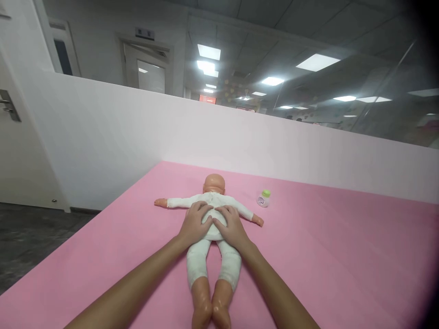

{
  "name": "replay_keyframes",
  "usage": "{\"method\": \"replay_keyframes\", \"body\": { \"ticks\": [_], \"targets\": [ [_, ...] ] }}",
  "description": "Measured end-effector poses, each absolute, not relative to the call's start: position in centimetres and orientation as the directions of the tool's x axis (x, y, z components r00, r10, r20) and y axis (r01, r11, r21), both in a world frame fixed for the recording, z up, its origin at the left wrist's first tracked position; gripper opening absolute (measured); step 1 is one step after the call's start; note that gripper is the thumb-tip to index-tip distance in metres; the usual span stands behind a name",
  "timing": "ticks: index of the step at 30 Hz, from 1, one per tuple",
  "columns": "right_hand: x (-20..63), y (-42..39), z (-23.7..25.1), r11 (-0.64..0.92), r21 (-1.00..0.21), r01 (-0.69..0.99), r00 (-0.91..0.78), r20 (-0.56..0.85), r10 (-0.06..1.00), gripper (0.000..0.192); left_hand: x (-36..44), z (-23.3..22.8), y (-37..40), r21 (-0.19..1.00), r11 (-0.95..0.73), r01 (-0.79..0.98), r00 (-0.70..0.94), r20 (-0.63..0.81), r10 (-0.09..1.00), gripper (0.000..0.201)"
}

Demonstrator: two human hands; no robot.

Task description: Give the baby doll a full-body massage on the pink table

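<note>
A baby doll (214, 228) with a white cloth body lies face down on the pink table (308, 256). Its head points away from me, its arms stretch out to both sides, and its bare feet are nearest to me. My left hand (196, 224) rests on the left side of the doll's back, fingers spread. On the right side of the back lies my right hand (231, 224), its fingers also apart. The two thumbs almost meet over the middle of the back. Neither hand grips anything.
A small clear bottle with a green cap (264, 198) stands right of the doll, beyond its right-side hand. A low white wall (219, 137) runs along the table's far edge. At the left are a door (27, 137) and the dark floor (30, 237).
</note>
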State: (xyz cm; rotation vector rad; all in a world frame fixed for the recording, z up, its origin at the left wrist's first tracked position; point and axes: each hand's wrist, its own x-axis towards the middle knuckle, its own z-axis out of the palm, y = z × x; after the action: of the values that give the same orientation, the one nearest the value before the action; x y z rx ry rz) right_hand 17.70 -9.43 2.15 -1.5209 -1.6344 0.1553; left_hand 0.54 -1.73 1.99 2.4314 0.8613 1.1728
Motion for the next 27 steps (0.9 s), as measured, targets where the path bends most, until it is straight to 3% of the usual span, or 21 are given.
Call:
{"method": "replay_keyframes", "body": {
  "ticks": [14,22,27],
  "targets": [
    [17.4,-8.9,2.6,0.268,-0.611,0.745,0.174,0.566,0.806,0.027,0.1,2.6,-0.3,0.493,-0.789,0.366,0.497,0.614,0.614,0.024],
    [17.4,-8.7,2.5,0.264,-0.619,0.74,0.183,0.562,0.807,0.036,-0.8,3.5,0.9,0.615,-0.674,0.409,0.408,0.537,0.738,0.014],
    [17.9,-8.8,3.1,0.246,-0.6,0.761,0.153,0.536,0.83,0.037,-1.2,3.6,1.7,0.649,-0.551,0.524,0.385,0.397,0.833,0.024]
  ]
}}
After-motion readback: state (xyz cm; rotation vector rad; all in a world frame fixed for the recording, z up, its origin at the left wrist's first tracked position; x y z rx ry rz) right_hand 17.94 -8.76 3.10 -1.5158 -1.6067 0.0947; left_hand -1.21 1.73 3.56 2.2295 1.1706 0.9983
